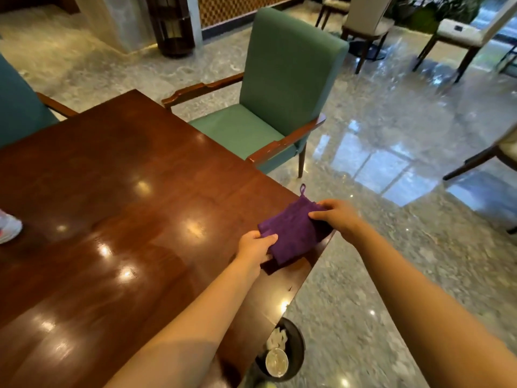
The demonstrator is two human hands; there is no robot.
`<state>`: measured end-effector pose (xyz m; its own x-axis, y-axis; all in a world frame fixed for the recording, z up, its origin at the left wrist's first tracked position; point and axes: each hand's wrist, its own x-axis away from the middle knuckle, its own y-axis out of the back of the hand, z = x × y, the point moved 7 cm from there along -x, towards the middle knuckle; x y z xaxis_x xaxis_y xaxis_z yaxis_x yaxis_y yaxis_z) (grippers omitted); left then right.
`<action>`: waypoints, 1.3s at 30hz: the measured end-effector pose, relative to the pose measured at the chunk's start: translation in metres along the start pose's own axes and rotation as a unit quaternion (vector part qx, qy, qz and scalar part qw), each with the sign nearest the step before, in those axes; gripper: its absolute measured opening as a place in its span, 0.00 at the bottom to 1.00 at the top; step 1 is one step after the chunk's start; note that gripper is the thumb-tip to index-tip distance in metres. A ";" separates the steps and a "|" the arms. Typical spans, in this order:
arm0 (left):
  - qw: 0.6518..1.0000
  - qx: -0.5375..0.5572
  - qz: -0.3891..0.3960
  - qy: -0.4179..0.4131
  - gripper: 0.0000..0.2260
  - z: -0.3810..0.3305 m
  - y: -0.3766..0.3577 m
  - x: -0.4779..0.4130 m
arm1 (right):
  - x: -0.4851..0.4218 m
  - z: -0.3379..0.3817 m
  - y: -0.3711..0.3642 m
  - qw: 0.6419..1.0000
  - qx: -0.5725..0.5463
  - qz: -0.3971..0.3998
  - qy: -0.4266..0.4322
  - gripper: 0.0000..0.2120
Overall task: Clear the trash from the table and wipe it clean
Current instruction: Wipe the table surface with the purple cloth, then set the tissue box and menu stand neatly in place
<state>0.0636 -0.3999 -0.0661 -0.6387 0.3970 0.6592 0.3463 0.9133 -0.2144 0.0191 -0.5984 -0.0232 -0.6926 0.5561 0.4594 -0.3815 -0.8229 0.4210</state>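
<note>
A folded purple cloth [293, 231] with a small hanging loop lies at the right corner of the glossy dark wooden table [126, 219]. My left hand [256, 246] pinches the cloth's near-left edge. On the cloth's right side, my right hand [340, 215] holds it with fingers curled over the fold. Below the table's near right edge a black trash bin [296, 357] stands on the floor, holding crumpled white paper and a round cup.
A green armchair [279, 93] with wooden arms stands at the table's far right side, another teal chair [19, 107] at the far left. A white object [8, 226] shows at the table's left edge. Polished marble floor [391, 163] spreads to the right, with pale chairs beyond.
</note>
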 end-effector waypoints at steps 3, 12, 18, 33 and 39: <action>0.999 -0.026 -0.046 0.003 0.14 0.019 -0.001 -0.013 | -0.018 -0.012 -0.007 0.998 0.068 -0.008 0.004 0.10; 0.971 -0.196 -0.127 -0.045 0.17 0.034 0.008 -0.033 | -0.045 -0.028 -0.019 0.962 0.264 -0.007 0.073 0.19; 0.919 -0.357 -0.151 -0.075 0.21 0.002 0.019 -0.026 | -0.043 -0.008 -0.013 0.948 0.300 0.047 0.091 0.23; 0.743 -0.650 -0.120 -0.107 0.23 -0.111 0.193 0.116 | 0.064 0.178 -0.174 0.733 0.531 0.267 0.332 0.33; 0.748 -0.623 -0.221 -0.060 0.24 -0.116 0.320 0.190 | 0.132 0.230 -0.299 0.664 0.538 0.325 0.404 0.33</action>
<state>0.1325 -0.0425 0.0740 -0.9108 0.1547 0.3828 0.4079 0.1938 0.8922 0.1820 -0.2521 0.0915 -0.7648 -0.4786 0.4314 0.5169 -0.0560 0.8542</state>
